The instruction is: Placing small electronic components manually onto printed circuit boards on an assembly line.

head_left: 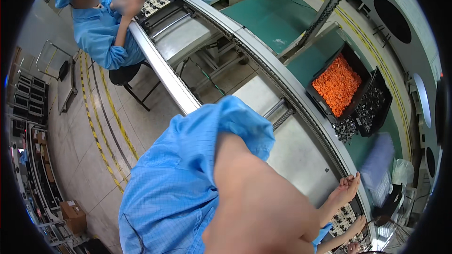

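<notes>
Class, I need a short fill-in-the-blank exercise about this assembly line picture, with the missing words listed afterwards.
1. The open bin beside the conveyor is filled with small ___ parts.
2. The bin next to it holds small ___ parts.
3. The seated co-worker wears a ___ smock.
4. Yellow-and-black striped tape runs along the ___.

Missing words: orange, black, blue, floor

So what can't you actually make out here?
Head view: bare forearm in blue sleeve hides part of the grey work surface.
By the rim, upper hand and lower hand: small, grip unclear.
Dark pieces in black plastic bin: too small to identify.
Blue-coated co-worker's raised hand: blurred.
</notes>
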